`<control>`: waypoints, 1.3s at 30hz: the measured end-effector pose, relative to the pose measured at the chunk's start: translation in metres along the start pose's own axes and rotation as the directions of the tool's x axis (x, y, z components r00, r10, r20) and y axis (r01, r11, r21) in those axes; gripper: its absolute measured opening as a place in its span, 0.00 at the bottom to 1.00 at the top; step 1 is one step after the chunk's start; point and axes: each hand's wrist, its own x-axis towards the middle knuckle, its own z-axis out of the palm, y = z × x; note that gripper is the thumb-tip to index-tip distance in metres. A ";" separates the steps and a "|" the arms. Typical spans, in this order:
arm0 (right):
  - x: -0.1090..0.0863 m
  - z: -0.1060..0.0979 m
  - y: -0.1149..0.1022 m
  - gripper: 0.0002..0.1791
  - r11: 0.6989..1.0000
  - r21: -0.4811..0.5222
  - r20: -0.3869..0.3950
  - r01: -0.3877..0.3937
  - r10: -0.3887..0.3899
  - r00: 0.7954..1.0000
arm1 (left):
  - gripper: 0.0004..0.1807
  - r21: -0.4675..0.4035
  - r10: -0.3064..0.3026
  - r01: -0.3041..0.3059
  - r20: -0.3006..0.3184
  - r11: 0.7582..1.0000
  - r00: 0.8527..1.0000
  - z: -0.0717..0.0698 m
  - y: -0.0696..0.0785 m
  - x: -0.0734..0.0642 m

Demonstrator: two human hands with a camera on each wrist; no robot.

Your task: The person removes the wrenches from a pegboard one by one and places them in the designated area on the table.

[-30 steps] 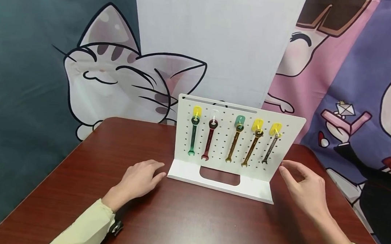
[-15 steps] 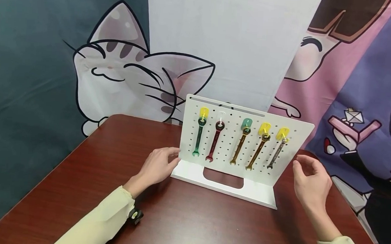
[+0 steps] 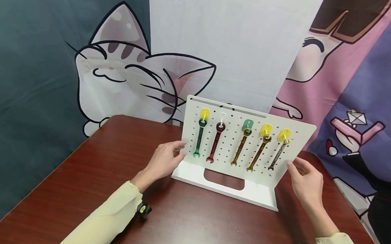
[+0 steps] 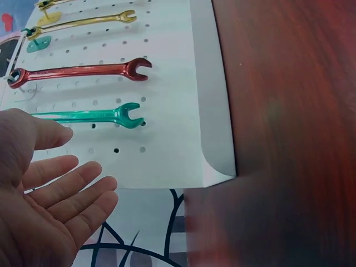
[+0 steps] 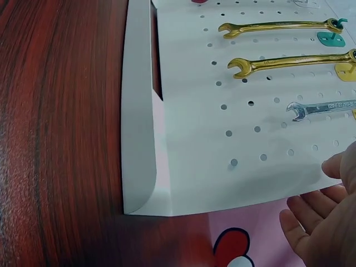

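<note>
A white pegboard stand [image 3: 193, 170] stands on the table, with several combination wrenches hanging on its hooks. From left to right come a green wrench [image 3: 199, 138], a red wrench [image 3: 215, 143], two gold wrenches [image 3: 241, 147] and a small silver wrench [image 3: 278, 155]. My left hand [image 3: 162, 160] is at the board's left edge, fingers loosely spread, its thumb near the green wrench in the left wrist view. At the right edge is my right hand [image 3: 307, 183], thumb in front of the board and fingers partly hidden beyond the edge; firm contact is unclear.
The dark red wooden table [image 3: 184, 223] extends around the stand. Behind it hangs a cloth backdrop [image 3: 231, 43] printed with cartoon figures. The stand's base has a cut-out [image 3: 224, 179] at the front. Wrist cameras [image 3: 144, 210] sit near both cuffs.
My left hand has moved forward and right to the board's left edge. My right hand drew away from the right edge, then came back to it. The wrenches still hang in place.
</note>
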 end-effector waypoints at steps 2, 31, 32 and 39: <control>0.000 0.001 -0.001 0.22 1.000 0.010 0.003 0.006 -0.006 1.000 | 0.22 -0.005 -0.003 0.003 -0.004 1.000 1.000 0.001 0.003 0.001; -0.001 0.000 0.000 0.16 0.987 0.161 0.051 -0.023 0.015 0.999 | 0.22 -0.178 0.022 -0.035 -0.076 0.983 0.997 0.016 0.034 0.031; -0.001 0.000 0.000 0.17 0.987 0.160 0.054 -0.020 0.011 0.998 | 0.22 -0.186 0.017 -0.031 -0.077 0.982 0.997 0.016 0.034 0.032; -0.003 -0.003 0.001 0.18 0.990 0.137 0.066 -0.030 0.021 0.998 | 0.22 -0.258 -0.022 0.001 -0.081 0.966 0.996 0.019 0.036 0.036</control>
